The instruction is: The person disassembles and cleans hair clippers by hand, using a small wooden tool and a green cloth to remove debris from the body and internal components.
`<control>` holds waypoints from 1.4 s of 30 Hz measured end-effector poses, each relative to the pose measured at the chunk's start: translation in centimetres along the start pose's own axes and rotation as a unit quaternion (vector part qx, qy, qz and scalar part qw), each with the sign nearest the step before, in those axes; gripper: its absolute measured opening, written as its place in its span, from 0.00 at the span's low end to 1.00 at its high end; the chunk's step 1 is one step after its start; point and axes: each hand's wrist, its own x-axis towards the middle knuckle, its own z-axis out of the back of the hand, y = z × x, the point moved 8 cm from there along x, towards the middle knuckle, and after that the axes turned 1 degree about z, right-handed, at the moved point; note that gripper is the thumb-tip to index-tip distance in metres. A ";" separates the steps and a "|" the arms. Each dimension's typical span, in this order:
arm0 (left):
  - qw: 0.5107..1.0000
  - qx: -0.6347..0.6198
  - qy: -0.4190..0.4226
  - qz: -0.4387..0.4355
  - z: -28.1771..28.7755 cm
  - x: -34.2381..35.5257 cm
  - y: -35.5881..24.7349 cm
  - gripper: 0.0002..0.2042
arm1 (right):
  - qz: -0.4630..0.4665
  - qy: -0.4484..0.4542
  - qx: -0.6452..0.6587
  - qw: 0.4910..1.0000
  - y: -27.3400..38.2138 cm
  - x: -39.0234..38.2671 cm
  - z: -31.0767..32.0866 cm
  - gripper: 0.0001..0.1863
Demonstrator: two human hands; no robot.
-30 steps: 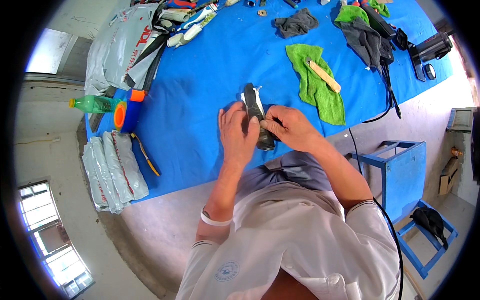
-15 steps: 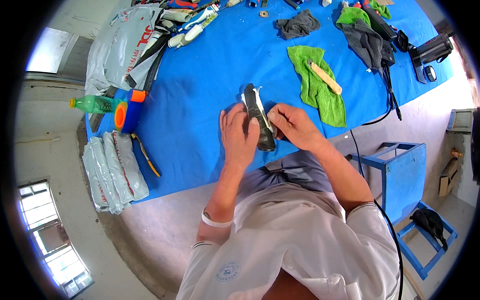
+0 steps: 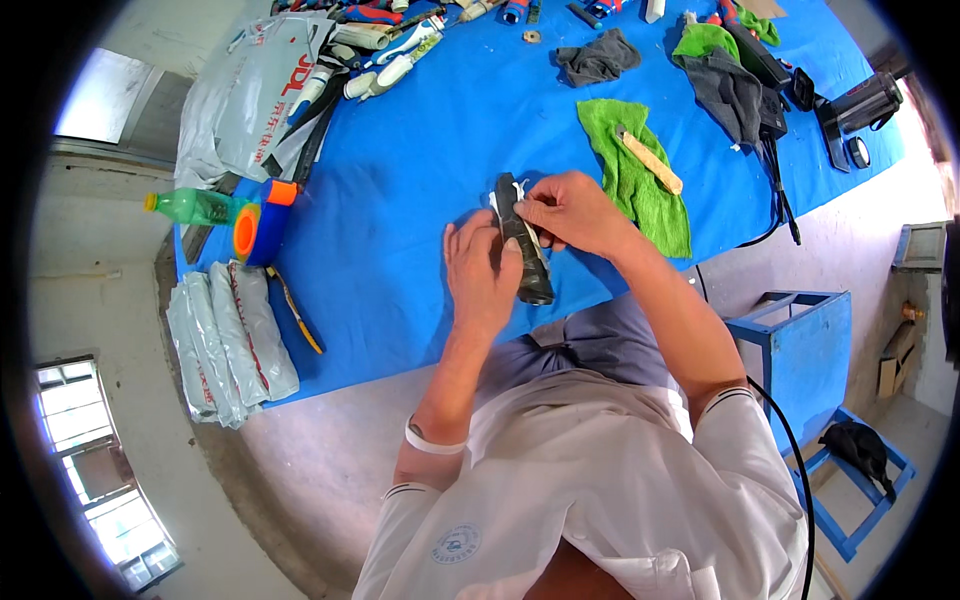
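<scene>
A dark, tapered, wrapped piece (image 3: pixel 532 275) with white strips along its sides lies upright in the picture on the blue cloth near the table's front edge. My left hand (image 3: pixel 480 275) holds its left side, thumb resting on the dark surface. My right hand (image 3: pixel 568 215) pinches at the white strip (image 3: pixel 519 190) by the piece's upper end, fingers curled against it. A green cloth (image 3: pixel 640 200) with a wooden-handled blade (image 3: pixel 655 165) on it lies just beyond my right hand.
The blue-covered table (image 3: pixel 380 190) bears grey plastic bags (image 3: pixel 240 100), flat grey packets (image 3: pixel 230 340), a green bottle (image 3: pixel 195 205), an orange-and-blue tape dispenser (image 3: pixel 260 225), assorted tools, grey cloths (image 3: pixel 598 58) and a dark metal device (image 3: pixel 860 105). A blue stool (image 3: pixel 800 370) stands at the right.
My right hand has moved up along the dark piece toward its upper end, where it now pinches. My left hand stays on the piece's left side with little movement.
</scene>
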 end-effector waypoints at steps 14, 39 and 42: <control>1.000 -0.008 -0.004 0.003 0.1 0.0 -0.1 0.11 | -0.055 0.004 0.094 0.994 -0.5 0.7 -0.1 0.14; 1.000 -0.021 -0.011 0.001 0.3 0.0 -0.4 0.10 | -0.029 0.047 0.095 0.994 -0.5 0.7 -0.6 0.09; 1.000 -0.018 -0.009 -0.003 0.3 0.0 -0.3 0.10 | -0.039 0.052 0.099 0.993 -0.7 0.9 -0.6 0.08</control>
